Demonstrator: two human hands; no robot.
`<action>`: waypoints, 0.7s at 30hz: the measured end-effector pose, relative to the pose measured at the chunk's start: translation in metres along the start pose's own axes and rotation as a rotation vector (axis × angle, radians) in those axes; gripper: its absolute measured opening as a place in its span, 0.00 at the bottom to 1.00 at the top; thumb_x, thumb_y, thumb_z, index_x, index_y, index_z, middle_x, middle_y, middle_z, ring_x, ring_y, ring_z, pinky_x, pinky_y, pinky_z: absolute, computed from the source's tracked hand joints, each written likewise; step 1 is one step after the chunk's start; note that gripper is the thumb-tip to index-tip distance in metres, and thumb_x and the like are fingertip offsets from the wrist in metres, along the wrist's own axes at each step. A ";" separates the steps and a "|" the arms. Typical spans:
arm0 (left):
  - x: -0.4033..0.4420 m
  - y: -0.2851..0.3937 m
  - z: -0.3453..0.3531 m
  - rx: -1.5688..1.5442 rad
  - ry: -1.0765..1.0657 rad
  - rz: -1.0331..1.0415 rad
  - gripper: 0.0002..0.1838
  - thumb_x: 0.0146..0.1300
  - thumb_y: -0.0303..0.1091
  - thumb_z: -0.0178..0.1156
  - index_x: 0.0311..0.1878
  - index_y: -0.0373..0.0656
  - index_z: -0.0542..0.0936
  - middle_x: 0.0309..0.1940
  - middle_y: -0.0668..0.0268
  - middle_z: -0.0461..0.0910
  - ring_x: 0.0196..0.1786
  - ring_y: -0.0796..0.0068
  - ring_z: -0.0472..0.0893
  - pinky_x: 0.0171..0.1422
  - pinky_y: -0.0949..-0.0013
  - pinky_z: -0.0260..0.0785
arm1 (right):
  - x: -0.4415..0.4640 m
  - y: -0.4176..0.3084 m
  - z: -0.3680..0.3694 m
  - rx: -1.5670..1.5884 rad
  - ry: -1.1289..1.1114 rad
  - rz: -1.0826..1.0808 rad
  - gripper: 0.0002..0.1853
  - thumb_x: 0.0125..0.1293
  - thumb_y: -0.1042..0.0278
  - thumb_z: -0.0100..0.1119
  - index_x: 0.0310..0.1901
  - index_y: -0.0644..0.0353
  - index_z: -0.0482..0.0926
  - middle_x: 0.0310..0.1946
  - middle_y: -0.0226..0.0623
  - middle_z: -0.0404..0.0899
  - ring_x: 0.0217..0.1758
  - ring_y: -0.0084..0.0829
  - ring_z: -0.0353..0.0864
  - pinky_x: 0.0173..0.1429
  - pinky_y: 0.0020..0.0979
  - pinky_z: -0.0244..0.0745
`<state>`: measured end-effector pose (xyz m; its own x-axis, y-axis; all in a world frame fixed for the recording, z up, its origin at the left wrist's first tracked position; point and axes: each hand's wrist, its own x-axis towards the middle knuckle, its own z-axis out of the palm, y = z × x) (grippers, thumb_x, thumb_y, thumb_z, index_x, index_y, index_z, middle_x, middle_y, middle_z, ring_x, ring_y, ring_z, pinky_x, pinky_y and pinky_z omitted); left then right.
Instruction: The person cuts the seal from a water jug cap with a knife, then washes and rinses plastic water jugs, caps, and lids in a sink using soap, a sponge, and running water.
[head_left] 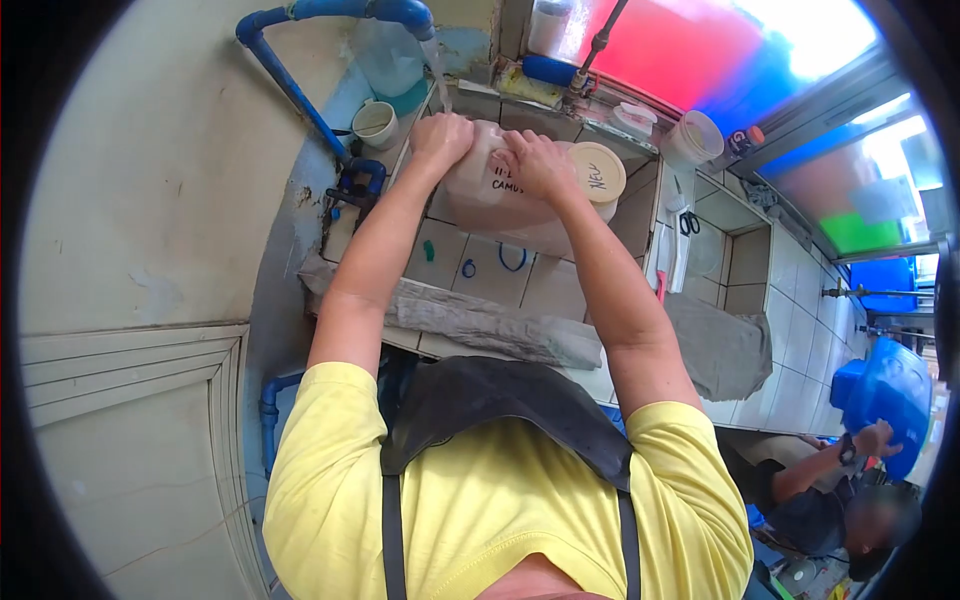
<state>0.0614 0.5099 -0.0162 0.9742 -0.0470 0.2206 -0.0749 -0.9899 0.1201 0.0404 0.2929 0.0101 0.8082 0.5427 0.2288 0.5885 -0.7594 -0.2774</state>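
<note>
A translucent plastic jug (490, 210) with dark handwriting lies in the tiled sink (455, 270). My left hand (445, 138) is closed on its upper left end, right where water pours from the blue pipe (405, 14). The jug's mouth is hidden from me. With bent fingers, my right hand (538, 163) grips the top of the jug farther right. A round cream lid (598, 172) marked "NEW" sits beside that hand; whether it belongs to the jug I cannot tell.
A white cup (375, 124) stands left of the sink. Blue rings (512, 257) lie on the sink floor. A grey cloth (490, 325) covers the front edge. Black scissors (689, 222) rest at right. Another person (850, 500) handles a blue container (890, 400) at far right.
</note>
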 end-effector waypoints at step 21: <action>-0.006 -0.008 -0.013 -0.163 -0.004 0.021 0.22 0.69 0.53 0.51 0.45 0.48 0.86 0.45 0.56 0.86 0.43 0.48 0.85 0.48 0.50 0.77 | 0.003 0.000 0.003 -0.008 -0.010 -0.012 0.19 0.73 0.49 0.50 0.56 0.52 0.76 0.46 0.44 0.80 0.51 0.48 0.81 0.54 0.48 0.76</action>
<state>0.0536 0.5203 -0.0061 0.9729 -0.0679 0.2208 -0.1281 -0.9541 0.2708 0.0429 0.2957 0.0082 0.8015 0.5551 0.2224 0.5977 -0.7560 -0.2670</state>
